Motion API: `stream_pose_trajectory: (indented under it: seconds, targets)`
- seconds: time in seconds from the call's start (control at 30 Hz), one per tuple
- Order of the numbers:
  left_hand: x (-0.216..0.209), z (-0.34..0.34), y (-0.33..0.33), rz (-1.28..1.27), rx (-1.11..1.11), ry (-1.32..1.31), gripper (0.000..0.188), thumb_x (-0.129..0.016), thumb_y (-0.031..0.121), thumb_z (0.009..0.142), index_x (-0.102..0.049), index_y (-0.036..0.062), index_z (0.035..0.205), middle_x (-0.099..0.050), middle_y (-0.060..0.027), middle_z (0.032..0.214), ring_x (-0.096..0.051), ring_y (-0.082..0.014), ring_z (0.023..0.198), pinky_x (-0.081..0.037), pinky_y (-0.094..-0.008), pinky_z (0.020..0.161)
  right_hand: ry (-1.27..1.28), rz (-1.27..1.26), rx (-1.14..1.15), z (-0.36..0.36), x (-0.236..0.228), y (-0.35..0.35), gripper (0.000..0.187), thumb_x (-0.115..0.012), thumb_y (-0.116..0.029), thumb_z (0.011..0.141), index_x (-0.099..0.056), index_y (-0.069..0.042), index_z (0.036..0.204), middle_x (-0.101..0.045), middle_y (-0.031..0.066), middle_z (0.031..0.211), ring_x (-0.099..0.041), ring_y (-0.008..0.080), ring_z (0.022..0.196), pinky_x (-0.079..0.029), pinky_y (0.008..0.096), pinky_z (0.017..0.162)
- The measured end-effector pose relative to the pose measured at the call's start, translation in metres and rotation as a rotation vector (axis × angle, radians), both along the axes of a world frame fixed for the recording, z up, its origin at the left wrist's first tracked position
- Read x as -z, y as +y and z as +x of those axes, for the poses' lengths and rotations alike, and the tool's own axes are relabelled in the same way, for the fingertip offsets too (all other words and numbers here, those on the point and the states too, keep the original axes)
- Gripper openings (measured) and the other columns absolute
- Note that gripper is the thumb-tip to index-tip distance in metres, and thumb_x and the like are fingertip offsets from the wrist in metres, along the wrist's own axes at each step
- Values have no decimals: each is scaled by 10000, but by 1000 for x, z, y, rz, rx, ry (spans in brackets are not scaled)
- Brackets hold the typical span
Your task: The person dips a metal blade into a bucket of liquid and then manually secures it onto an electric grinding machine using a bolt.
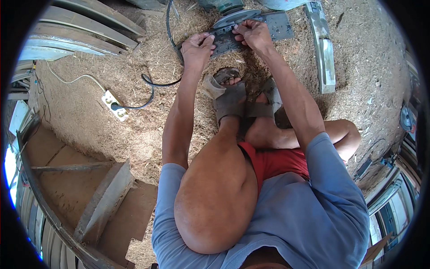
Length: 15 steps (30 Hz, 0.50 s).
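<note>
At the far middle, a round grey grinding wheel (237, 18) is fixed to a green machine body (221, 4). A long dark metal plate (278, 26) lies below it over the ground. My left hand (197, 47) has its fingers closed at the left end of a thin dark strip (224, 32) with small light spots, close to the wheel's near edge. At the strip's other end, beside the wheel, my right hand (254, 35) pinches with thumb and fingers. Fingers partly hide the strip, so its exact kind cannot be made out.
A black cable (152, 84) runs to a white power strip (114, 106) on the shavings-covered ground. Curved wooden boards (85, 29) are stacked far left; a wooden frame (101, 201) stands near left. Narrow wood pieces (326, 62) lie at right. My sandalled feet (230, 101) are below the plate.
</note>
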State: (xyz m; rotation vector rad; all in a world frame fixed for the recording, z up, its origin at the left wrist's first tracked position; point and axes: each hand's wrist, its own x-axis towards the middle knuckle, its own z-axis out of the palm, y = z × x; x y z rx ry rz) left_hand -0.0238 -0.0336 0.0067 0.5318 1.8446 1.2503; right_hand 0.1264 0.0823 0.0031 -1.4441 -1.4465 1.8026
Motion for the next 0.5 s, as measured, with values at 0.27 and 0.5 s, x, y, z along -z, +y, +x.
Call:
stream_pose_trajectory:
  seconds: [0.27,0.5]
  targets:
    - [-3,2,3,-9,-7,3,228,-698,107,875,-639,-47,1032,-682,-83,844,-664,-110,645,-509,-208,516,37,-61,19,2,-1,0,130,-687,-150,895,-619,-39,900,-723,74,855,-677,105,683,-482,215,551]
    - [0,1,7,-9,0,8,214,-698,100,872,-642,-49,1015,-684,-91,843,-668,-115,641,-520,-214,508,59,-79,35,1,-3,0,111,-668,-114,901,-593,-43,940,-720,80,864,-684,112,686,-480,210,532]
